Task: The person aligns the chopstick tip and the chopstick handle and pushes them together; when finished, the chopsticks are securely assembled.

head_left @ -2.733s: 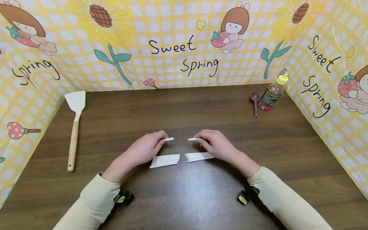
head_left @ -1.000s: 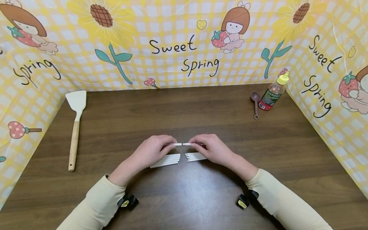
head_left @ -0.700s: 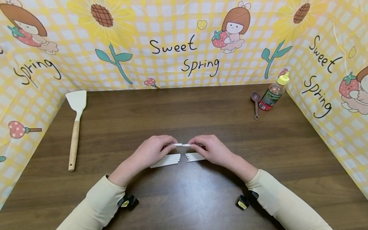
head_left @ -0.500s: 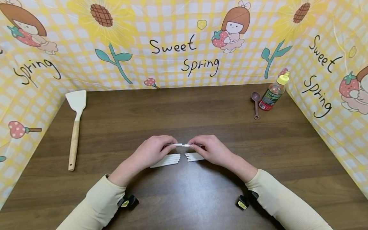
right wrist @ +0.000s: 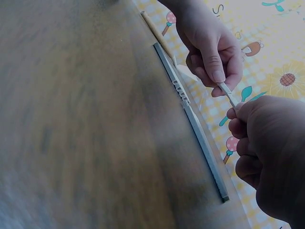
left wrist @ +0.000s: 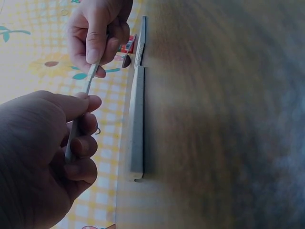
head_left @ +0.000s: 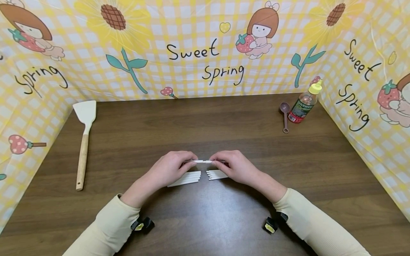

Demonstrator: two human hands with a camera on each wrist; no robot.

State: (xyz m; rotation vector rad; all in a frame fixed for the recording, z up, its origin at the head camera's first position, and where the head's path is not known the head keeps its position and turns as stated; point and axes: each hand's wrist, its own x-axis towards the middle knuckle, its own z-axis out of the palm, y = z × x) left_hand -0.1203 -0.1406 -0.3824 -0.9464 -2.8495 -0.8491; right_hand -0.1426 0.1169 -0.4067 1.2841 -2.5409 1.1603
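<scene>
Two white sticks, a left stick (head_left: 199, 161) and a right stick (head_left: 207, 162), are held end to end in one line above the table (head_left: 192, 122); whether their ends are joined or merely touching cannot be told. The left stick is pinched between the thumb and curled fingers of the left hand (head_left: 169, 166), and the right stick is pinched in the same way by the right hand (head_left: 241, 166), so that much of both is covered by fingers. On the near side of the held sticks, more white sticks are laid flat in a left row (head_left: 185, 178) and a right row (head_left: 216, 174), with a narrow gap left between them. The outer part of each row is partly hidden by the hand above it. A black camera is worn at each wrist, on a pale sleeve (head_left: 105, 222). Farther off, a white spatula (head_left: 84, 137) with a wooden handle is seen well to the left, and a purple spoon (head_left: 285, 119) lies just beside a yellow-capped bottle (head_left: 300, 107) at the far right. The table is enclosed by a yellow checked cloth (head_left: 189, 28), and nearer the hands only the two rows are met
</scene>
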